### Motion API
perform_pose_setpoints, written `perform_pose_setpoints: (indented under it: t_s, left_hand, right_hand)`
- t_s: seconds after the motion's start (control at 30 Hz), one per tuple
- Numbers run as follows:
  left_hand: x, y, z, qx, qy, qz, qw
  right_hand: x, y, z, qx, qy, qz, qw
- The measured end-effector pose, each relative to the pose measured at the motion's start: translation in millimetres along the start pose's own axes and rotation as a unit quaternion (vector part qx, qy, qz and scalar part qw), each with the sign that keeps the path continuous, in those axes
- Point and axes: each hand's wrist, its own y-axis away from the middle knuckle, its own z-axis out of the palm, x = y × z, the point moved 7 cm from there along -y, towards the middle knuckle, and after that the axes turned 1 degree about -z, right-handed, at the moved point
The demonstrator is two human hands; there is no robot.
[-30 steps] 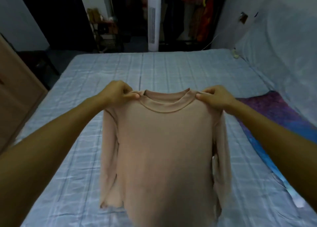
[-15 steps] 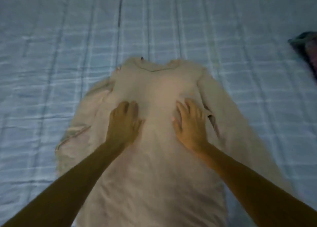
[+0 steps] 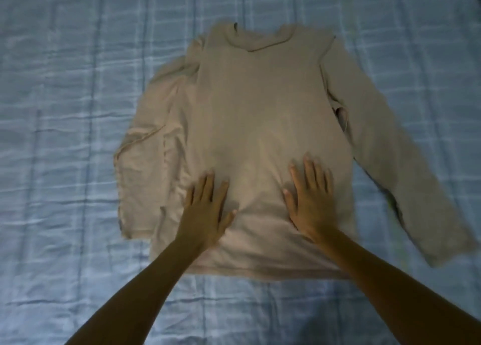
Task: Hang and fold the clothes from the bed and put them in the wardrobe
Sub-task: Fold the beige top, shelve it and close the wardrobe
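A beige long-sleeved top (image 3: 250, 105) lies flat on the bed (image 3: 65, 110), collar at the far end, hem nearest the camera. The bed is covered with a pale blue checked sheet, lightly creased around the top. Left hand (image 3: 205, 209): palm down on the lower body of the top, left of its centre line, fingers extended and slightly spread, thumb out to the right; it is flat and open, pressing on the cloth, holding nothing. Right hand (image 3: 311, 201): palm down on the lower body, right of centre, fingers extended and pointing toward the collar; likewise flat and open, grasping nothing. The two hands lie side by side with a strip of cloth between them, not touching each other. Small wrinkles radiate in the fabric between and just ahead of the fingers. Both forearms are bare and run in from the bottom edge of the view, crossing the hem. Left sleeve (image 3: 145, 167) of the top: bunched and folded alongside the body, with a seam showing across it, cuff end near the hem line. Right sleeve (image 3: 406, 157): stretched out straight, angling away from the body toward the lower right, cuff lying on the sheet well clear of the hem. Collar is open toward the far side, with a small dark mark at its left rim; what that mark is cannot be told. A dark object just shows at the top right corner, too little visible to identify. The view is somewhat blurred.
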Motion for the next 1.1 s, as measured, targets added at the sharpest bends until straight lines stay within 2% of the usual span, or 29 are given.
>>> perform_pose_setpoints:
  t_s: [0.13,0.23,0.37,0.5,0.6,0.7,0.8,0.87,0.9,0.93,0.97,1.0,1.07,1.1]
  left_hand:
    - [-13,50,16,-0.023,-0.027,0.079,0.996]
    - [-16,89,29,-0.021,-0.049,0.181,0.982]
    - [-29,111,33,0.004,-0.049,0.196,0.979]
    - [-36,107,27,0.042,-0.055,0.163,0.984]
    - [-39,107,26,0.072,-0.056,0.167,0.982]
    - [-36,119,24,0.091,-0.074,0.205,0.972]
    - [-31,134,13,0.074,-0.069,0.267,0.958]
    - [-36,138,-11,0.092,-0.031,0.316,0.944]
    - [-46,134,-25,0.118,-0.015,0.305,0.945]
    - [-61,125,-40,0.147,0.004,0.251,0.957]
    - [-83,113,-52,0.178,0.023,0.152,0.972]
    - [-109,101,-64,0.202,0.047,0.015,0.978]
    - [-156,86,-67,0.190,0.133,-0.242,0.942]
    - [-170,78,-60,0.156,0.190,-0.316,0.916]
  right_hand:
    - [3,80,16,-0.044,-0.017,0.038,0.998]
    - [8,127,23,-0.078,0.005,0.003,0.997]
    - [11,163,19,-0.090,0.039,-0.103,0.990]
    - [24,157,13,-0.067,0.065,-0.095,0.991]
    - [23,159,10,-0.008,0.044,-0.119,0.992]
    - [21,172,-7,0.031,0.000,-0.090,0.995]
    - [17,186,-20,0.011,0.018,-0.095,0.995]
    - [18,190,-20,-0.027,0.046,-0.110,0.993]
    - [18,192,-20,-0.041,0.062,-0.130,0.989]
    - [18,191,-22,-0.058,0.067,-0.136,0.987]
    - [17,187,-25,-0.065,0.068,-0.147,0.985]
    - [13,179,-30,-0.056,0.062,-0.156,0.984]
    - [-9,156,-49,-0.014,0.022,-0.157,0.987]
    - [-21,143,-55,0.010,-0.004,-0.141,0.990]
